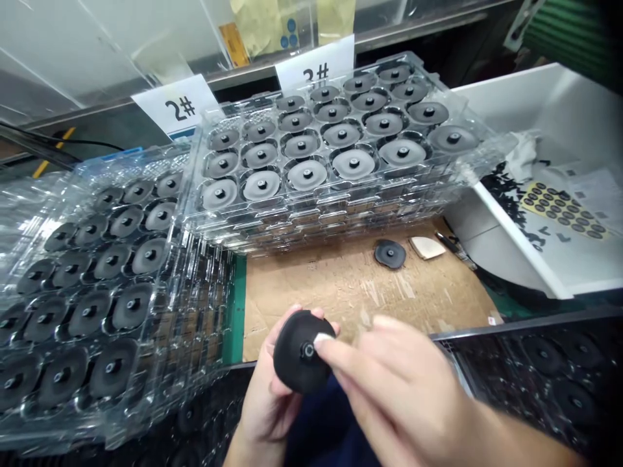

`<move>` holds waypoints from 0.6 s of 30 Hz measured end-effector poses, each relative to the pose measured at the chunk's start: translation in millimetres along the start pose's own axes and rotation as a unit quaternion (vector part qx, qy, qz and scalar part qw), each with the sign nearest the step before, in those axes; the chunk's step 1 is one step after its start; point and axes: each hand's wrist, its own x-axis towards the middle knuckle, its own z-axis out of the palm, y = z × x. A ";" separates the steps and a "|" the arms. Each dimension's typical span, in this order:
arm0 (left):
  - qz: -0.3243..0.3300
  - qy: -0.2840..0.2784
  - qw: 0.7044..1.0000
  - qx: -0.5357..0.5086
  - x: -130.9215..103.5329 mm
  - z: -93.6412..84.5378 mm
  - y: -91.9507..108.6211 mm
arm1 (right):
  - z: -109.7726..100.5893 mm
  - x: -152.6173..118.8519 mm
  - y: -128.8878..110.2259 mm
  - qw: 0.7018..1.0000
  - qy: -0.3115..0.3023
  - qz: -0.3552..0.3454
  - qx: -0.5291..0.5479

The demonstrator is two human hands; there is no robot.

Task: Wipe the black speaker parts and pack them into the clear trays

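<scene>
A round black part with a small raised hub at its centre is in my left hand, whose fingers wrap round its edge from behind and below. My right hand comes in from the right, its index fingertip on the part's face beside the hub. The right hand's other fingers are bent and blurred; whether they pinch anything small is hidden. A similar black part lies on the brown cardboard, next to a whitish pad.
Stacked clear trays of black parts stand behind the cardboard, with another stack at the left. A white bin at the right holds small black pieces and a yellow sticker sheet. More trays lie at the lower right.
</scene>
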 end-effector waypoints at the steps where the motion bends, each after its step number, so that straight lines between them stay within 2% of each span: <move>1: 0.013 -0.002 1.000 -0.010 -0.1 0.7 -0.9 | 1.8 -5.1 -4.1 1.000 0.021 0.004 0.008; 3: 0.039 0.005 0.999 -0.022 0.1 2.6 -3.0 | 6.3 -11.2 -6.3 0.995 0.037 0.044 0.083; 5: 0.064 0.015 0.998 -0.025 0.7 4.6 -4.5 | 11.4 -12.1 2.0 0.963 0.027 0.142 0.229; 7: 0.085 0.014 0.996 -0.024 1.4 5.1 -5.0 | 15.9 -11.2 18.5 0.883 0.032 0.260 0.389; 9: 0.096 -0.007 0.995 -0.026 2.0 3.5 -4.8 | 17.7 -11.3 35.6 0.796 0.078 0.360 0.481; 10: 0.099 -0.020 0.994 -0.028 2.2 2.1 -4.8 | 16.9 -11.8 41.6 0.773 0.107 0.389 0.489; 11: 0.099 -0.032 0.994 -0.030 2.4 0.6 -4.9 | 14.9 -12.5 44.8 0.772 0.136 0.403 0.473; 12: 0.097 -0.043 0.994 -0.032 2.6 -0.6 -5.4 | 12.0 -13.0 44.8 0.789 0.160 0.402 0.436; 13: 0.094 -0.049 0.994 -0.034 2.6 -1.5 -6.1 | 8.4 -12.8 41.6 0.819 0.179 0.388 0.382; 15: 0.082 -0.051 0.994 -0.044 2.5 -2.1 -7.9 | 2.0 -9.5 28.2 0.896 0.186 0.313 0.255; 17: 0.065 -0.033 0.996 -0.046 2.1 -2.0 -9.0 | -0.3 -1.6 11.9 0.964 0.143 0.168 0.147; 18: 0.055 -0.016 0.998 -0.040 1.8 -2.3 -8.9 | 0.3 3.4 5.2 0.984 0.109 0.085 0.114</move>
